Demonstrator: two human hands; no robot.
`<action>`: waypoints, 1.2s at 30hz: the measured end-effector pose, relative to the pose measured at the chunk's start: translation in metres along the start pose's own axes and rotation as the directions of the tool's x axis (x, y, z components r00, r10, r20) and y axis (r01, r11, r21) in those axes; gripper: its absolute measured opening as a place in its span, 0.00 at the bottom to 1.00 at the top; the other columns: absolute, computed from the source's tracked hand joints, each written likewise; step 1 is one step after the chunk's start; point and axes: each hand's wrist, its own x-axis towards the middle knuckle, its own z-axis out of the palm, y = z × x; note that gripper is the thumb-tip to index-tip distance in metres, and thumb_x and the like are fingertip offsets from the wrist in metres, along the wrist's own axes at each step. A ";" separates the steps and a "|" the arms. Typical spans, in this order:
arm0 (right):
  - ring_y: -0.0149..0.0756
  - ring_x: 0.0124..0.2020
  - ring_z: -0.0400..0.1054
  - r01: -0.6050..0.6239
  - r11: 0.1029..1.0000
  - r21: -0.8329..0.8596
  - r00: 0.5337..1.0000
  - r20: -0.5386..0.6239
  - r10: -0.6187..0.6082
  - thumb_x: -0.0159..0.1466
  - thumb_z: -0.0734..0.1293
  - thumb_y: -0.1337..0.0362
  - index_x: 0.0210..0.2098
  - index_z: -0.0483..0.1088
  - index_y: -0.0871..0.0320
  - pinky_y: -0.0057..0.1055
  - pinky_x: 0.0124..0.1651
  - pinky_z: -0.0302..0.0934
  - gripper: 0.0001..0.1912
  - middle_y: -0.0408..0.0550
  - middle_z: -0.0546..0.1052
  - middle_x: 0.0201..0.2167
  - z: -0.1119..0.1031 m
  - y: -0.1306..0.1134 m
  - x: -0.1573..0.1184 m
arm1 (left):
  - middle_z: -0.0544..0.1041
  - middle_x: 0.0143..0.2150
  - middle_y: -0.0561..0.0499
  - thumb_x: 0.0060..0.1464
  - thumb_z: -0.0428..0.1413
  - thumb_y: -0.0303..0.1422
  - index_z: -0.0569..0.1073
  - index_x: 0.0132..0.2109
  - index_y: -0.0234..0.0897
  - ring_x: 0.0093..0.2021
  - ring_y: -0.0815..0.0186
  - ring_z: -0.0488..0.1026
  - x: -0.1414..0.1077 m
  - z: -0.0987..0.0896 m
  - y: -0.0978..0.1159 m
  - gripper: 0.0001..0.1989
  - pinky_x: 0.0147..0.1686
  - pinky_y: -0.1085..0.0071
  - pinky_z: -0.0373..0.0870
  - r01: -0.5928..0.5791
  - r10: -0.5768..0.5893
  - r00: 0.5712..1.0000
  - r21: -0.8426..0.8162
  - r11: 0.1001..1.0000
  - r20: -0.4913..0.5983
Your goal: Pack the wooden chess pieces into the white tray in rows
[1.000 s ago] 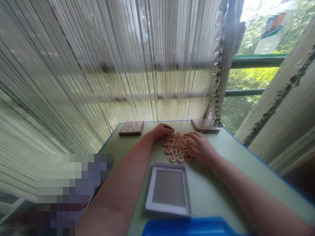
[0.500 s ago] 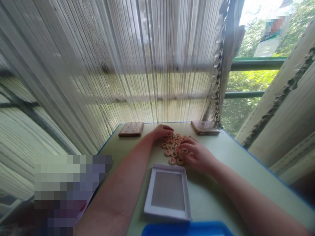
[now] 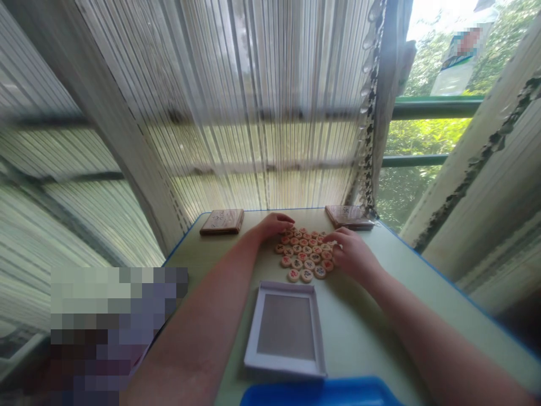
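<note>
Round wooden Chinese chess pieces (image 3: 307,250) with red and dark characters lie face up in a loose cluster, one layer deep, in the middle of the table. At the cluster's far left edge is my left hand (image 3: 275,224), its fingers stretched rightwards beside the outermost pieces. My right hand (image 3: 350,252) rests along the right side, fingers apart and slightly bent, the tips at the edge pieces. Neither hand appears to hold a piece. Some fingertips and the pieces beneath them are partly hidden. Nearer to me is a shallow white box tray (image 3: 251,344) with a grey bottom.
A pale green table (image 3: 359,332) with a blue rim carries two flat brown boxes, a left box (image 3: 222,221) and a right box (image 3: 350,217), at its far edge. A blue plastic object (image 3: 321,393) is at the near edge. Curtains (image 3: 253,101) hang behind.
My right hand has drawn back to the right off the pieces, uncovering several of them. My left hand stays near the far left edge. The view has shifted slightly.
</note>
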 end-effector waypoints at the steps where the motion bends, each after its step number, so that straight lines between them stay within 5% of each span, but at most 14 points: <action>1: 0.37 0.38 0.64 0.026 1.000 0.013 1.000 -0.005 -0.026 0.53 0.58 0.72 0.33 0.75 0.55 0.33 0.43 0.58 0.16 0.48 0.71 0.35 0.001 -0.001 -0.001 | 0.77 0.33 0.48 0.41 0.58 0.31 0.76 0.39 0.31 0.32 0.69 0.71 0.000 0.000 0.000 0.14 0.32 0.73 0.67 -0.003 0.003 1.000 0.010 1.000 0.002; 4: 0.39 0.41 0.62 0.188 0.980 0.065 0.981 0.042 -0.191 0.57 0.60 0.68 0.38 0.74 0.53 0.36 0.46 0.57 0.14 0.49 0.72 0.38 0.006 -0.016 -0.005 | 0.76 0.32 0.48 0.42 0.58 0.31 0.76 0.39 0.31 0.31 0.69 0.70 0.000 0.000 0.000 0.14 0.31 0.73 0.67 -0.007 0.007 1.000 0.021 1.000 0.008; 7: 0.38 0.41 0.62 0.359 0.925 0.122 0.908 0.185 -0.376 0.58 0.61 0.66 0.40 0.74 0.50 0.36 0.46 0.56 0.14 0.46 0.74 0.40 0.012 -0.037 -0.010 | 0.76 0.32 0.48 0.41 0.58 0.30 0.76 0.38 0.31 0.31 0.69 0.70 -0.003 0.000 0.005 0.13 0.31 0.73 0.67 -0.007 0.007 1.000 0.001 1.000 0.000; 15: 0.38 0.40 0.62 0.315 0.947 0.062 0.919 0.232 -0.320 0.58 0.63 0.63 0.34 0.74 0.52 0.34 0.45 0.55 0.09 0.47 0.75 0.35 0.016 -0.047 -0.011 | 0.76 0.29 0.49 0.41 0.58 0.30 0.76 0.35 0.30 0.27 0.71 0.69 -0.002 0.002 0.001 0.11 0.29 0.74 0.65 -0.023 0.022 0.999 -0.012 1.000 -0.041; 19: 0.40 0.40 0.61 0.264 0.963 0.051 0.937 0.225 -0.268 0.56 0.64 0.63 0.36 0.74 0.52 0.34 0.43 0.56 0.10 0.47 0.75 0.35 0.017 -0.047 -0.010 | 0.74 0.28 0.49 0.45 0.55 0.33 0.75 0.36 0.30 0.23 0.72 0.67 0.000 0.003 -0.006 0.12 0.26 0.73 0.65 -0.011 0.006 0.983 -0.026 1.000 -0.184; 21: 0.40 0.40 0.61 0.249 0.967 0.058 0.940 0.226 -0.255 0.55 0.64 0.64 0.37 0.74 0.52 0.34 0.43 0.56 0.11 0.47 0.75 0.34 0.017 -0.049 -0.011 | 0.74 0.26 0.49 0.46 0.53 0.33 0.76 0.33 0.30 0.24 0.71 0.67 -0.003 0.002 -0.004 0.11 0.28 0.73 0.65 0.001 0.024 0.948 0.077 0.997 -0.318; 24: 0.40 0.39 0.62 0.246 0.965 0.087 0.940 0.221 -0.259 0.55 0.63 0.66 0.38 0.74 0.52 0.33 0.42 0.56 0.13 0.47 0.75 0.34 0.017 -0.049 -0.010 | 0.75 0.27 0.49 0.48 0.49 0.33 0.76 0.30 0.33 0.29 0.68 0.70 -0.013 0.000 0.008 0.12 0.32 0.72 0.63 0.031 0.186 0.801 0.351 0.936 -0.569; 26: 0.40 0.39 0.62 0.245 0.963 0.112 0.939 0.220 -0.264 0.55 0.63 0.66 0.37 0.74 0.52 0.33 0.42 0.56 0.12 0.46 0.76 0.33 0.018 -0.047 -0.009 | 0.75 0.27 0.48 0.49 0.47 0.33 0.76 0.30 0.34 0.30 0.67 0.70 -0.023 0.001 0.020 0.13 0.32 0.72 0.62 0.080 0.279 0.727 0.481 0.873 -0.627; 32: 0.39 0.40 0.65 0.211 0.953 0.215 0.939 0.226 -0.259 0.54 0.64 0.63 0.37 0.75 0.55 0.34 0.46 0.56 0.12 0.48 0.76 0.35 0.022 -0.038 -0.007 | 0.75 0.25 0.48 0.48 0.46 0.35 0.75 0.27 0.35 0.28 0.66 0.69 -0.073 0.004 0.041 0.14 0.28 0.72 0.59 0.231 0.182 0.766 0.528 0.817 -0.617; 36: 0.39 0.38 0.66 0.189 0.957 0.221 0.946 0.219 -0.238 0.55 0.64 0.61 0.36 0.75 0.57 0.34 0.44 0.57 0.11 0.48 0.76 0.33 0.023 -0.037 -0.009 | 0.76 0.26 0.49 0.48 0.47 0.34 0.75 0.28 0.36 0.29 0.67 0.70 -0.114 -0.002 0.035 0.13 0.29 0.74 0.60 0.158 0.251 0.783 0.573 0.804 -0.569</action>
